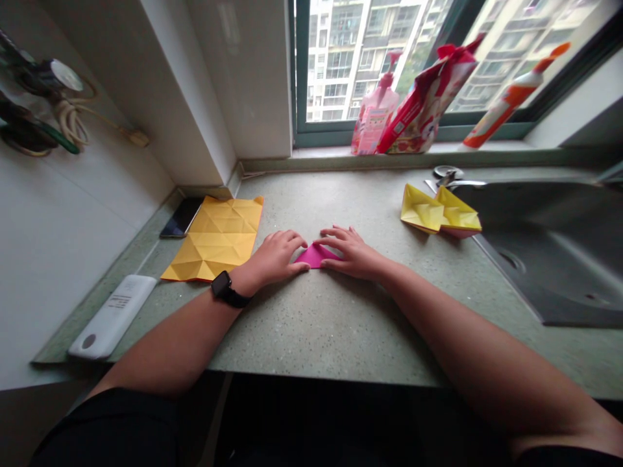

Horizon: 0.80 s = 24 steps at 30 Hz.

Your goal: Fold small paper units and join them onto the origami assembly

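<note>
Pink paper (314,255) is pinned flat on counter (316,324) by left hand (275,257), fingers curled, and right hand (351,253), fingers spread.

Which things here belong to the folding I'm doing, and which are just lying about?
In hand: pink paper, pressed under left hand and right hand.
Lying about, untouched: creased yellow sheet, phone, folded yellow pieces, white device, pink bottle, red bag, orange bottle.

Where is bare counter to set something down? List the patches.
Free: the counter behind the left hand and right hand, between the creased yellow sheet and the folded yellow paper; the front strip by the near edge. Crowded: the left end, with sheet, phone and remote; the sink takes the right.
</note>
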Each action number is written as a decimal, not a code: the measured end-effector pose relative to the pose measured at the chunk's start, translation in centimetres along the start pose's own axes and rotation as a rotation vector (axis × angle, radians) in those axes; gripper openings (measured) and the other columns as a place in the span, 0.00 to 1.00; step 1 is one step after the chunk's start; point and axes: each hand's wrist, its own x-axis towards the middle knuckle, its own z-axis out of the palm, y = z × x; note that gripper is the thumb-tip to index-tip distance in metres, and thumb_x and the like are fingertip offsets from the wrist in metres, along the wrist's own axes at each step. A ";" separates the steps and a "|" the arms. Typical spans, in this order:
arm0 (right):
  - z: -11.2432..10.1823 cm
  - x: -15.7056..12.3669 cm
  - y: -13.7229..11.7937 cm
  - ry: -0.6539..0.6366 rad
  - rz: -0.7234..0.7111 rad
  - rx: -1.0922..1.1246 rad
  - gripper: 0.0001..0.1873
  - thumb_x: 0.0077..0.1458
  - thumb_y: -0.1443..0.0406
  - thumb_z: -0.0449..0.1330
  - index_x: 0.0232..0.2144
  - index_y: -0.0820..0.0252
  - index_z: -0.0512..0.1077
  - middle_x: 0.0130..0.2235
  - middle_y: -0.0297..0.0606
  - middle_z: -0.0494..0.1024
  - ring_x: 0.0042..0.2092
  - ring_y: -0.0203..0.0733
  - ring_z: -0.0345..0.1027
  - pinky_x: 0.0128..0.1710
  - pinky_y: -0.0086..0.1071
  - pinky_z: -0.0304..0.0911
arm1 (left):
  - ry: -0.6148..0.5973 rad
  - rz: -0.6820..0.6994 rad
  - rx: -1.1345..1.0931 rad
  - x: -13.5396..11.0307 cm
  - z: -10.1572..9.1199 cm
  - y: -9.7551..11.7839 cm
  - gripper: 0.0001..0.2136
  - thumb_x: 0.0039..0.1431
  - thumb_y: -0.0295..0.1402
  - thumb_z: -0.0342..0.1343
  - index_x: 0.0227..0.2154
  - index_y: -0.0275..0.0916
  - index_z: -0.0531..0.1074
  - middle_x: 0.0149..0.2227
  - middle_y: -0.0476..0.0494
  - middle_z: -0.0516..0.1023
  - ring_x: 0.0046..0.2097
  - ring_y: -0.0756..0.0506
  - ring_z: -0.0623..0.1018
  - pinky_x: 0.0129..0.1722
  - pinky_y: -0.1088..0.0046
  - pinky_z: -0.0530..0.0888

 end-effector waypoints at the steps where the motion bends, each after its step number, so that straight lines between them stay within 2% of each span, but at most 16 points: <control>1: -0.1 0.0 0.1 0.012 0.002 0.024 0.28 0.67 0.51 0.67 0.66 0.42 0.74 0.71 0.45 0.70 0.75 0.63 0.57 0.73 0.73 0.49 | 0.002 -0.007 0.000 0.0 0.1 -0.1 0.19 0.66 0.44 0.68 0.53 0.41 0.75 0.57 0.37 0.78 0.58 0.35 0.76 0.60 0.53 0.73; 3: -0.2 0.0 0.4 0.052 0.013 0.062 0.26 0.68 0.51 0.65 0.66 0.44 0.73 0.71 0.46 0.69 0.74 0.60 0.59 0.73 0.67 0.54 | 0.015 -0.014 0.000 -0.1 0.3 -0.2 0.20 0.66 0.45 0.69 0.54 0.41 0.75 0.57 0.37 0.78 0.58 0.35 0.76 0.60 0.53 0.73; 5: -0.2 0.0 0.8 0.083 0.014 0.062 0.22 0.68 0.52 0.66 0.61 0.45 0.78 0.70 0.47 0.70 0.73 0.60 0.60 0.72 0.64 0.58 | 0.026 -0.013 0.003 -0.1 0.3 -0.3 0.21 0.66 0.45 0.69 0.55 0.41 0.75 0.56 0.37 0.79 0.58 0.35 0.76 0.60 0.53 0.74; 8: -0.3 0.0 1.0 0.078 -0.003 0.047 0.16 0.64 0.53 0.69 0.52 0.47 0.82 0.69 0.47 0.71 0.72 0.62 0.61 0.72 0.64 0.59 | 0.036 -0.015 0.014 -0.2 0.3 -0.2 0.20 0.66 0.45 0.68 0.55 0.42 0.74 0.56 0.38 0.79 0.58 0.35 0.77 0.60 0.54 0.74; 10: -0.5 0.0 0.9 0.075 -0.014 0.077 0.14 0.63 0.55 0.70 0.50 0.47 0.82 0.68 0.46 0.73 0.71 0.60 0.63 0.71 0.63 0.60 | 0.039 -0.022 0.013 -0.2 0.3 -0.1 0.21 0.65 0.45 0.68 0.56 0.42 0.74 0.56 0.37 0.79 0.58 0.35 0.77 0.60 0.53 0.74; 13: -1.0 0.1 0.4 0.090 -0.035 0.157 0.14 0.63 0.59 0.69 0.51 0.48 0.80 0.62 0.44 0.79 0.66 0.56 0.70 0.68 0.59 0.65 | 0.049 -0.040 -0.005 -0.2 0.3 0.0 0.23 0.65 0.45 0.69 0.57 0.41 0.73 0.58 0.36 0.79 0.59 0.34 0.77 0.61 0.52 0.74; 16: -1.5 0.2 -0.2 0.109 -0.053 0.250 0.12 0.64 0.62 0.66 0.49 0.50 0.78 0.51 0.41 0.84 0.55 0.51 0.78 0.61 0.53 0.71 | 0.070 -0.046 -0.027 -0.2 0.3 0.0 0.25 0.64 0.44 0.69 0.59 0.41 0.71 0.59 0.35 0.79 0.60 0.33 0.77 0.61 0.52 0.73; 20: -1.7 0.1 -1.1 0.159 -0.122 0.345 0.12 0.63 0.64 0.62 0.49 0.52 0.76 0.47 0.40 0.85 0.48 0.47 0.79 0.52 0.45 0.73 | 0.086 -0.011 -0.065 0.0 0.0 0.1 0.17 0.64 0.37 0.67 0.53 0.40 0.74 0.53 0.38 0.80 0.55 0.36 0.78 0.57 0.55 0.75; 24: -2.0 0.0 -2.1 0.257 -0.199 0.309 0.09 0.65 0.64 0.61 0.47 0.52 0.76 0.44 0.38 0.84 0.45 0.46 0.78 0.52 0.45 0.72 | 0.175 0.034 -0.112 0.3 -0.6 0.5 0.04 0.68 0.33 0.62 0.43 0.41 0.76 0.48 0.41 0.79 0.50 0.40 0.78 0.53 0.60 0.76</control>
